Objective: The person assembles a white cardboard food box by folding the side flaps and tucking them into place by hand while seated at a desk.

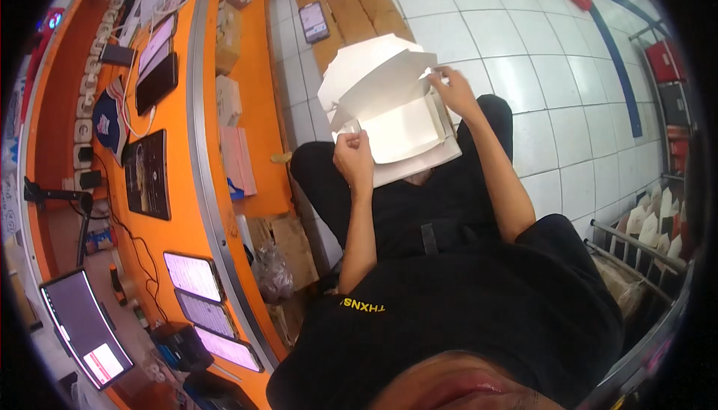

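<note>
White box [404,137] open over the lap [400,199], lid [370,66] raised; whether the thighs [320,169] bear it is hidden. Left hand [354,159]: fingers [349,139] pinching a side flap [346,129]; right hand [455,94] grasping the opposite one [428,74], presumably keeping both sides controlled. Phones [206,314] lie screen-up on orange counter [184,223], probably for easy viewing.

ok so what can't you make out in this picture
In the head view:
- underside of the white box: hidden by its own floor
- text on the three phones: too small
- far end of the metal rack: cut off by the dark fisheye rim
</note>
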A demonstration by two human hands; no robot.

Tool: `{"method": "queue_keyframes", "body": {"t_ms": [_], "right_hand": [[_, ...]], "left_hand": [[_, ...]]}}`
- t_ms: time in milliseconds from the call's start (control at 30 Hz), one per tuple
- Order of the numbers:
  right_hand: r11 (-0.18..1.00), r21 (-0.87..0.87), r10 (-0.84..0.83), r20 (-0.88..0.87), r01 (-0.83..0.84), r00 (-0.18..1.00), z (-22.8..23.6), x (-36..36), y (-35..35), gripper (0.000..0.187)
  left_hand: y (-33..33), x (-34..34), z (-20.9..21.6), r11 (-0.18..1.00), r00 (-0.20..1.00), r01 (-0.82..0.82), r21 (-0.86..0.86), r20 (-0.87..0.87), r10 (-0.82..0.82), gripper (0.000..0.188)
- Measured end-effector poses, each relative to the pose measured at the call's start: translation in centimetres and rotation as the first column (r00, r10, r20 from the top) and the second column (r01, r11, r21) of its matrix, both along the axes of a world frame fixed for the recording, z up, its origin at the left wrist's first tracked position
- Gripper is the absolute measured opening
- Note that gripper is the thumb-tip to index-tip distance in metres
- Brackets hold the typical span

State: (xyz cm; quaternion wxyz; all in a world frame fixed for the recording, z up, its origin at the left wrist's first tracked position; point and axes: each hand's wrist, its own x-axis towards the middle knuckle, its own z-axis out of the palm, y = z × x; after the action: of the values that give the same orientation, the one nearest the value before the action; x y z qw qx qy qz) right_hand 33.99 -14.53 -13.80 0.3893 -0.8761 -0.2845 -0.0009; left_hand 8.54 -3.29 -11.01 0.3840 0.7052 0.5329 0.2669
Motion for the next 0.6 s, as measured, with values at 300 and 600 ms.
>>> {"method": "queue_keyframes", "body": {"t_ms": [300, 600], "right_hand": [[0.991, 0.068, 0.128, -0.349, -0.111, 0.928, 1.1, -3.7, 0.4, 0.038], [0.997, 0.044, 0.072, -0.499, -0.058, 0.864, 1.4, -7.2, 0.1, 0.029]], "left_hand": [[-3.3, 6.8, 1.7, 0.872, 0.872, 0.469, -0.14, -0.083, -0.482, 0.031], [-3.0, 7.0, -1.5, 0.836, 0.928, 0.361, -0.414, 0.253, -0.275, 0.028]]}}
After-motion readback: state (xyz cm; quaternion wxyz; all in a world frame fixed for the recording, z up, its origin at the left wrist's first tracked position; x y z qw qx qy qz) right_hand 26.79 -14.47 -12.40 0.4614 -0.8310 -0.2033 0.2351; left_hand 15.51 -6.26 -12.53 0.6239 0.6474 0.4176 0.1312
